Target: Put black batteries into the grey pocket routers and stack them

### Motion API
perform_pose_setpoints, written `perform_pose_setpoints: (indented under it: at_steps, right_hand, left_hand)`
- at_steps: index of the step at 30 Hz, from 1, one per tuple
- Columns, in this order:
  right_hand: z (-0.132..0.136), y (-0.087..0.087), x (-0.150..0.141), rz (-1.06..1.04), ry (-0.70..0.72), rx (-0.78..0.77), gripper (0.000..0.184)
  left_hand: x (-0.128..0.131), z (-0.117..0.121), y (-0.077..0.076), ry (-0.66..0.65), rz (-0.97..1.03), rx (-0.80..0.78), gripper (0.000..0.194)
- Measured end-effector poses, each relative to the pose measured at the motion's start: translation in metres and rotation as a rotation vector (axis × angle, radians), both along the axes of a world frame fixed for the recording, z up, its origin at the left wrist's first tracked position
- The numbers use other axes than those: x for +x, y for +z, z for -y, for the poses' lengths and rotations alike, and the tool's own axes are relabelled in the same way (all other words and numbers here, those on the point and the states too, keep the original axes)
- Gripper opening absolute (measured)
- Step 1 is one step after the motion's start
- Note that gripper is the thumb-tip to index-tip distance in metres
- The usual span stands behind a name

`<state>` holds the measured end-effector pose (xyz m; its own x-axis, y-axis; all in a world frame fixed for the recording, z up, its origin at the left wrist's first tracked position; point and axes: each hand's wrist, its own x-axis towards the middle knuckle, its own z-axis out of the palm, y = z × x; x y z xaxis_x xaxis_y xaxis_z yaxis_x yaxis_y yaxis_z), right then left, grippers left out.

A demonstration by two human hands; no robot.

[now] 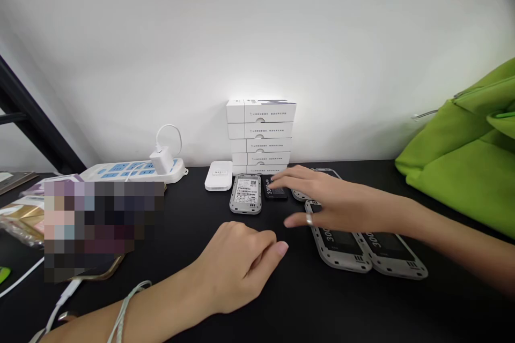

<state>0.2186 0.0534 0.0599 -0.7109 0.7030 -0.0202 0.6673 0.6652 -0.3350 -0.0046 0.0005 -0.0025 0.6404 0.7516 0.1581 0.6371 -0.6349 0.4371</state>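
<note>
My left hand [245, 265] rests on the black table in a loose fist, thumb along the curled fingers, with nothing showing in it. My right hand [322, 195] is open, fingers stretched to the left, its fingertips over the edge of a black battery [276, 188] marked 3000; whether they touch it is unclear. Left of the battery lies a grey device with its back off [245, 194], a white label inside. Under and beyond my right hand are more grey open devices [348, 263] with black batteries in them, one partly hidden behind the fingers.
White boxes [267, 146] stand stacked against the wall, beside some white covers [219, 176]. A power strip [176, 170] with a white charger [161, 159] lies at the back left. A blurred-out phone [108, 268] is on the left, a green bag [462, 150] on the right.
</note>
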Motion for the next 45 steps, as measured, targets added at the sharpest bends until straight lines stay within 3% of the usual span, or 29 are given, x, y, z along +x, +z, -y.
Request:
perform_pose_setpoints:
  at_steps: [3,6,10,15,21,24,28,32,34,36,39,42,45]
  right_hand:
    - [-0.020,-0.008,-0.030,-0.052,0.072,-0.036,0.075]
    - [-0.033,-0.018,-0.053,-0.017,0.058,-0.045,0.087]
    - [-0.034,-0.030,-0.064,-0.023,-0.020,-0.015,0.082]
    - [-0.030,-0.029,-0.060,-0.102,-0.066,-0.039,0.083]
    - [-0.012,-0.001,-0.032,-0.215,-0.166,0.013,0.091]
    - [0.009,0.008,-0.016,-0.177,-0.230,-0.054,0.096]
    - [0.034,0.000,-0.009,-0.127,-0.256,-0.233,0.095]
    - [0.040,-0.013,-0.010,-0.124,-0.138,-0.338,0.095]
    - [0.033,-0.013,-0.007,-0.126,-0.080,-0.343,0.090]
    - [0.021,-0.008,-0.003,-0.131,-0.055,-0.315,0.072]
    - [-0.005,-0.002,0.004,-0.145,-0.090,-0.150,0.049]
    - [-0.030,-0.005,0.007,-0.072,-0.110,-0.027,0.053]
    - [-0.044,-0.013,0.004,0.014,-0.101,-0.045,0.068]
  left_hand:
    - [-0.001,0.000,0.000,0.008,0.003,-0.003,0.042]
    - [-0.001,0.000,-0.001,0.007,0.025,0.001,0.041]
    - [0.000,-0.001,-0.002,-0.014,0.029,0.011,0.041]
    - [0.001,-0.002,-0.004,-0.043,0.030,0.044,0.040]
    - [0.001,0.001,-0.004,0.060,0.120,0.009,0.043]
    - [0.002,0.003,-0.005,0.122,0.211,0.062,0.049]
    - [0.002,0.005,-0.006,0.020,0.258,0.212,0.046]
    - [0.002,0.004,-0.006,0.012,0.181,0.153,0.045]
    - [0.003,0.003,-0.006,0.039,0.134,0.106,0.045]
    - [0.003,0.003,-0.004,0.056,0.101,0.086,0.046]
    - [0.004,0.003,-0.002,0.069,0.078,0.066,0.054]
    - [0.004,0.003,-0.001,0.074,0.068,0.044,0.060]
    - [0.003,0.003,-0.002,0.073,0.054,0.034,0.060]
